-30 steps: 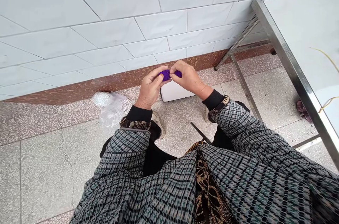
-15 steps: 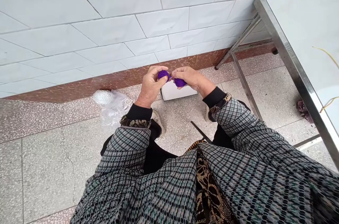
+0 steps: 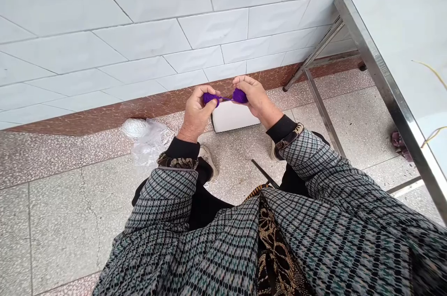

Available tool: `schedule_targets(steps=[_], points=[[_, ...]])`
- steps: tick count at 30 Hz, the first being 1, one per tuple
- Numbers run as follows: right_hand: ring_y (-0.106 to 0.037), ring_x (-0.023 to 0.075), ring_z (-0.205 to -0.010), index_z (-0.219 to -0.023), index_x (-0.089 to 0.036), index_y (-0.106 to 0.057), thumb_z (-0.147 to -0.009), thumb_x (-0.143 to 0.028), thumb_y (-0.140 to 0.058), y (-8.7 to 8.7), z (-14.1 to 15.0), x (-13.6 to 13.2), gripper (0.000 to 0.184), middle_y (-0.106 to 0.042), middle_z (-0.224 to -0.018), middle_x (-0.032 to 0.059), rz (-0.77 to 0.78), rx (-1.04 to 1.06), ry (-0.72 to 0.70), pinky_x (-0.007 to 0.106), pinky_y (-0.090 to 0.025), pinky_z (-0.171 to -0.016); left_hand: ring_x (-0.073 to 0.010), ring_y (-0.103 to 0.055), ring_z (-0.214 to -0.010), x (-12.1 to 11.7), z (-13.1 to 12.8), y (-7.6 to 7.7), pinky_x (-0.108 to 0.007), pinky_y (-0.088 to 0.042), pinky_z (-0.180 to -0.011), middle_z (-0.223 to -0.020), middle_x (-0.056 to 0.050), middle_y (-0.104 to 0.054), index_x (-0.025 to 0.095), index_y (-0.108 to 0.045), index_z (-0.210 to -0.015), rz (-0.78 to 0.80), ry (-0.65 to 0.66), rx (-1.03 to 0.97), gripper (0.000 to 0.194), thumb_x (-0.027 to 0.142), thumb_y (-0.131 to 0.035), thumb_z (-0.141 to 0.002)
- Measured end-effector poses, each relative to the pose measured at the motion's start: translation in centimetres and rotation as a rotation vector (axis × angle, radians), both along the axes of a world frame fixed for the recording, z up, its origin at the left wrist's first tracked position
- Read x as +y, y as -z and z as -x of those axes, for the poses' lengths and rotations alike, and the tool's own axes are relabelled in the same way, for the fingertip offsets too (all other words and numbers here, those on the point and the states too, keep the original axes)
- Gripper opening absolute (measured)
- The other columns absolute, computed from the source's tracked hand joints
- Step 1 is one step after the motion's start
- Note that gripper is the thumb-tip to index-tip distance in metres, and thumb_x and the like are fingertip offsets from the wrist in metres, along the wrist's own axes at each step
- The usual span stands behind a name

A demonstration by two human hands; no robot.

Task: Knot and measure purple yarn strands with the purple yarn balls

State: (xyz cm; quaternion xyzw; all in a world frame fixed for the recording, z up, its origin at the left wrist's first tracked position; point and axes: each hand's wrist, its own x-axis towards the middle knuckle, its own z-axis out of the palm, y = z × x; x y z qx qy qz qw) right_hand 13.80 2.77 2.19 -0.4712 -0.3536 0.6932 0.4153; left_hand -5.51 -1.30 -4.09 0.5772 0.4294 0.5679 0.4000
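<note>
My left hand is closed round a small purple yarn ball, thumb pressed on its near side. In my right hand sits another purple yarn bundle, gripped between thumb and fingers. A short purple strand stretches between the two hands. Both hands are held up in front of me, above a white box or board on the floor.
A clear plastic bag and a white yarn ball lie on the floor at left. A metal-framed table stands at right, with yellow strands on it. A dark stick-like thing is between my feet. The tiled wall rises ahead.
My right hand has moved slightly up and turned, with its purple yarn. The gap between the hands has widened, and the strand between them shows longer. My left hand shifted slightly left.
</note>
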Motion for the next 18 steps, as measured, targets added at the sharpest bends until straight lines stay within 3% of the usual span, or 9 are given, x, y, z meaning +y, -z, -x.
schedule_targets(steps=[3, 8, 12, 18], points=[[-0.047, 0.0098, -0.064, -0.082, -0.017, -0.062, -0.1, -0.004, -0.058, 0.2, 0.3, -0.2, 0.022, -0.055, -0.071, -0.0032, -0.055, -0.019, -0.079, 0.018, -0.044, -0.062, -0.0238, -0.071, -0.113, 0.3, 0.4, 0.4, -0.044, -0.06, -0.106, -0.115, -0.006, -0.068, 0.027, -0.062, -0.115, -0.136, -0.009, 0.041, 0.036, 0.036, -0.083, -0.087], [-0.049, 0.0095, -0.06, -0.073, -0.015, -0.062, -0.11, -0.016, -0.065, -0.2, 0.9, -1.2, 0.037, -0.058, -0.065, -0.0017, -0.023, -0.035, -0.31, 0.019, -0.042, -0.058, -0.0262, -0.067, -0.118, 0.6, 0.3, 1.0, -0.047, -0.057, -0.111, -0.118, -0.005, -0.063, 0.031, -0.061, -0.122, -0.321, -0.018, 0.096, 0.049, 0.051, -0.089, -0.087], [-0.05, 0.0083, -0.059, -0.073, -0.015, -0.062, -0.105, -0.019, -0.08, -0.1, 0.9, -1.5, 0.037, -0.061, -0.067, -0.0024, -0.003, -0.039, -0.382, 0.019, -0.042, -0.058, -0.0258, -0.067, -0.116, 0.7, 0.2, 1.1, -0.046, -0.057, -0.11, -0.117, -0.005, -0.063, 0.032, -0.061, -0.123, -0.37, -0.018, 0.108, 0.051, 0.056, -0.089, -0.088], [-0.052, 0.0078, -0.06, -0.075, -0.015, -0.061, -0.103, -0.027, -0.086, 0.0, 0.8, -1.4, 0.039, -0.061, -0.066, -0.0033, 0.019, 0.006, -0.453, 0.017, -0.044, -0.058, -0.0262, -0.069, -0.118, 0.6, 0.3, 1.0, -0.046, -0.058, -0.111, -0.117, -0.005, -0.064, 0.032, -0.062, -0.122, -0.35, -0.01, 0.115, 0.052, 0.055, -0.091, -0.086]])
